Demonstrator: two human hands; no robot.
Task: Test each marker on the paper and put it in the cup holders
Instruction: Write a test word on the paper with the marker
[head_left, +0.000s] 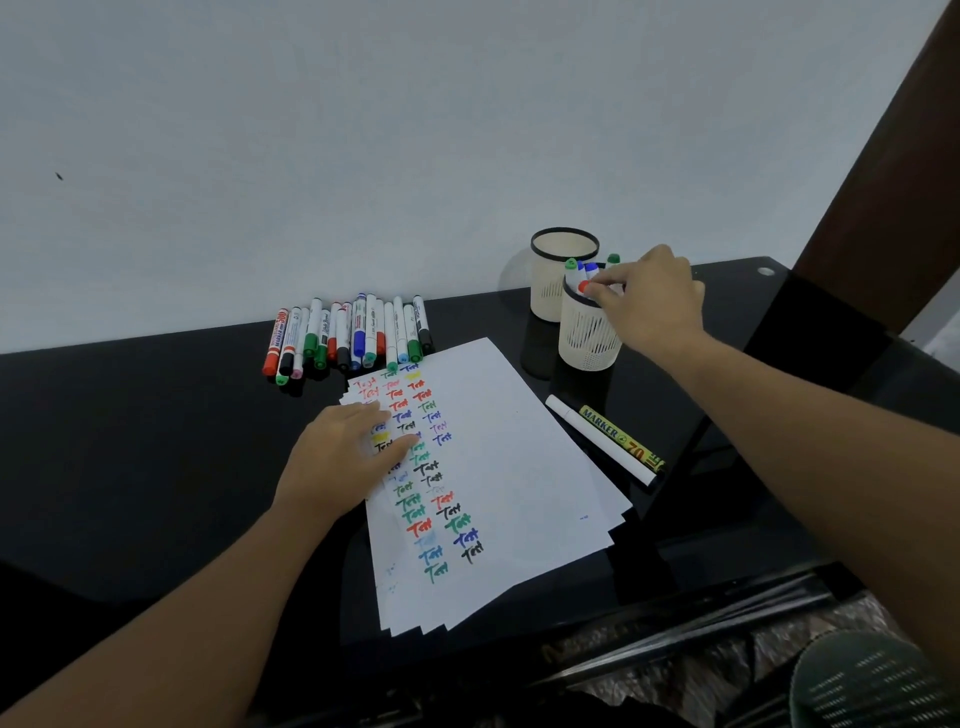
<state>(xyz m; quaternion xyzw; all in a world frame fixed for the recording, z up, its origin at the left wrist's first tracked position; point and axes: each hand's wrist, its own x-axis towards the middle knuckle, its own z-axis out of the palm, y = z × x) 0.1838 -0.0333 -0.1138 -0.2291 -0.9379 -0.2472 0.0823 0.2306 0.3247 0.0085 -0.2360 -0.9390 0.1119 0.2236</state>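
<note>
Room: pale bare wall (363, 130) behind, dark wooden post (883, 156) at right.
Surface: glossy black desk (130, 441) — reflective, probably slick.
Paper (509, 467): fanned stack, top sheet covered in coloured "Test" marks, left hand (343, 457) pressing it flat with fingers straight.
Untested markers (353, 332): row at the desk's far edge; two more markers (608, 441) lie beside the paper.
Cup holders: near cup (587, 338) holds capped markers; far cup (563, 270) looks empty.
Right hand (649, 301): fingers pinch a red-capped marker (584, 287) at the near cup's rim.
Risk: pushing it in sideways could tip the light cup — or scatter its markers.
</note>
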